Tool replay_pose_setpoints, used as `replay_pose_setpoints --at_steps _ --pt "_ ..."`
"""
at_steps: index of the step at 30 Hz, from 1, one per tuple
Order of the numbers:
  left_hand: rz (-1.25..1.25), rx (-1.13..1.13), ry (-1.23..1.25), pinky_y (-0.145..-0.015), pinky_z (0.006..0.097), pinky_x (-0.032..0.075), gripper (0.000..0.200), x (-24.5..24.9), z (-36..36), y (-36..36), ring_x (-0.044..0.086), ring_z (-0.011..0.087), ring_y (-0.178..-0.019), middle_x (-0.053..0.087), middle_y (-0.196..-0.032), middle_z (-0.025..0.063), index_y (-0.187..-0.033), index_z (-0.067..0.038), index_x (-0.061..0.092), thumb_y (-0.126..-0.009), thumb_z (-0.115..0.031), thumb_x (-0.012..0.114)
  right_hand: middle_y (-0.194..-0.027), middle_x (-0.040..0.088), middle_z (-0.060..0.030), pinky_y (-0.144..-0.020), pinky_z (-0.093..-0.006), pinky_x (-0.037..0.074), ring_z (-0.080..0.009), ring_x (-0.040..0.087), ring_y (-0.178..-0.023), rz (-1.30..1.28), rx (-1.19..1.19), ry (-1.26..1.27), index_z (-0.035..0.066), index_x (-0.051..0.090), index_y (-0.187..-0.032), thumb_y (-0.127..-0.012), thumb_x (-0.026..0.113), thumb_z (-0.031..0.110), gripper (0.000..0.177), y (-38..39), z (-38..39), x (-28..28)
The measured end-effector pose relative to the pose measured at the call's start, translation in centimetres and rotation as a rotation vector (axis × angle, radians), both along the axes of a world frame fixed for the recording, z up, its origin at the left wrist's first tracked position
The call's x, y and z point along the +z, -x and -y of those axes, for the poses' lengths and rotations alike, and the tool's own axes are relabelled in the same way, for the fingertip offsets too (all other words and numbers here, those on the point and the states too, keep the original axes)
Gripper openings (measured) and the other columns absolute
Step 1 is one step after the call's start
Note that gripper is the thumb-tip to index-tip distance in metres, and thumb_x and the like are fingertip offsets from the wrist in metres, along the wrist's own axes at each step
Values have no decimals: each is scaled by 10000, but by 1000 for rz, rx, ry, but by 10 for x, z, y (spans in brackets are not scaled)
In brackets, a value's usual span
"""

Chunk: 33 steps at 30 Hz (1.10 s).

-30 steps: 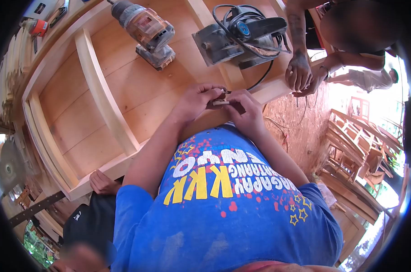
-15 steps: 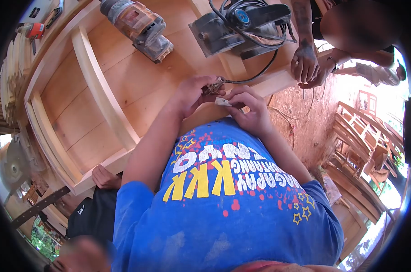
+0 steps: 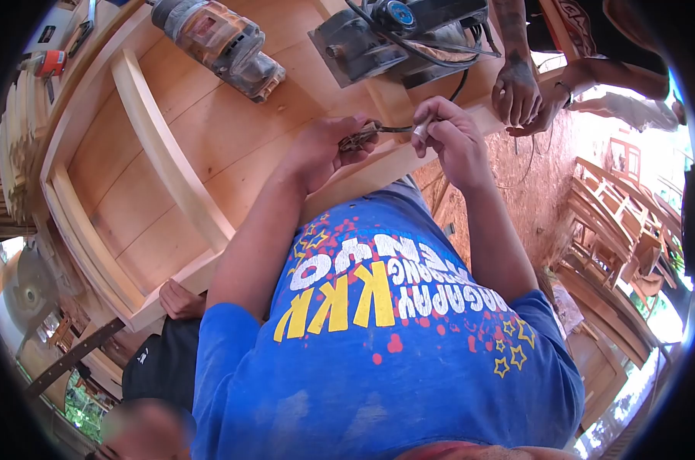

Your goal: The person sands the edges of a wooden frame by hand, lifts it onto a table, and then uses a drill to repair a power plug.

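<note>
Frame (image 3: 160, 132): two power tools (image 3: 219, 42) | left hand (image 3: 328, 146): stringy bundle (image 3: 360, 137) | right hand (image 3: 458, 139): pale piece (image 3: 422, 129)

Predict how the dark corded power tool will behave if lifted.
The power tool is probably heavy for its size, given its bulky housing. That looks rigid, but the cord looped over it would likely flop. The cord seems to run to the left hand, so lifting may tug there.

Blue shirt (image 3: 324, 399), yellow stars (image 3: 518, 357)
</note>
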<state>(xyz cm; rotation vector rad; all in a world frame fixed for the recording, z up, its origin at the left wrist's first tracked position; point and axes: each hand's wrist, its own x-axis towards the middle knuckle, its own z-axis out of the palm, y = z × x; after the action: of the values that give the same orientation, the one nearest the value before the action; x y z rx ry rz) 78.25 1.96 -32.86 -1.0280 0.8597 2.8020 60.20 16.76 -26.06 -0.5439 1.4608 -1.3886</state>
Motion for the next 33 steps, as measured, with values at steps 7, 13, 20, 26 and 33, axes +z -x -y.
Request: replay_pose_setpoints --at_steps 7,13,20,26,33 --pt "-20 1 -28 -693 213 582 346 -2 1 -1 697 104 -814 722 -996 75 -1192 -4 637 -1071 -312 535 -748 637 -89 -648 -345 491 -170 601 -687 -730 172 -208 -40 690 -1036 -901 645 163 248 -12 17 -1" --pt "-66 2 -48 -670 199 585 369 0 3 -1 701 99 -773 729 -980 87 -1188 14 625 -1084 -320 508 -884 712 -155 -717 -356 516 -247 674 -774 -917 427 -263 8 755 -1035 -864 762 201 258 -11 29 8" --pt "-114 38 -164 -613 204 572 361 -10 5 -1 683 101 -694 725 -934 105 -1124 7 614 -1088 -329 488 -847 692 -181 -712 -424 512 -361 665 -780 -911 404 -206 22 760 -953 -841 766 168 185 -13 35 11" --pt "-14 -3 -39 -523 195 510 336 6 4 0 650 91 -617 710 -838 82 -1071 -28 613 -1083 -334 475 -856 675 -146 -744 -445 516 -354 659 -831 -1038 471 -226 52 762 -897 -838 747 162 126 -11 38 13" --pt "47 -15 34 -467 217 441 296 11 1 1 597 87 -559 692 -763 66 -999 -48 636 -1056 -302 496 -889 668 -106 -763 -456 519 -339 662 -868 -1166 522 -217 72 750 -869 -849 732 189 121 -14 41 18"
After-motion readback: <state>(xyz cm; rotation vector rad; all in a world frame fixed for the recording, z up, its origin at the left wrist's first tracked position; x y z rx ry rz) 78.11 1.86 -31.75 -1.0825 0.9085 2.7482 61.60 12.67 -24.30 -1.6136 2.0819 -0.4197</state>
